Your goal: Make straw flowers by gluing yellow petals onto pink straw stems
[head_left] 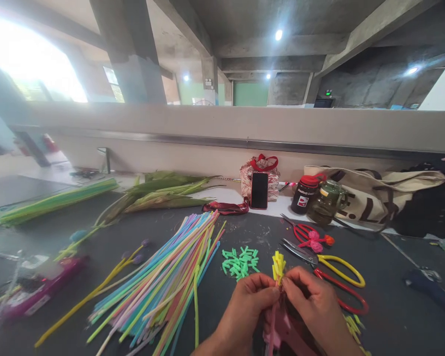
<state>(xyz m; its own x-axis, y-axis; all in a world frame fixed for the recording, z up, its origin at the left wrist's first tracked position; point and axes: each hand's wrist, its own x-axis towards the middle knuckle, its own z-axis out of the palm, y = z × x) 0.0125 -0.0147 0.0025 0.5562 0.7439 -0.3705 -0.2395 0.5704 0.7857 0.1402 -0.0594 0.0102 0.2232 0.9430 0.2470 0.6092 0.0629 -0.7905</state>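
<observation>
Low in the head view, my hands meet around a small bunch of short yellow pieces (278,264) on a thin pink stem. My left hand (250,301) pinches the base of the bunch between thumb and forefinger. On the other side, my right hand (313,301) pinches the same base, its fingertips almost touching the left thumb. A pile of short green pieces (240,262) lies just beyond my left hand. Beside my right hand are large scissors (341,269) with one yellow and one red handle. More yellow pieces (353,326) lie partly behind my right wrist.
Long pastel straw-like sticks (159,287) fan out on the dark table at left, near a yellow stem (92,291). Corn husks (166,190) lie behind. Farther back stand a phone (259,190), a red-lidded bottle (303,195), a green jug (325,200) and a canvas bag (370,195).
</observation>
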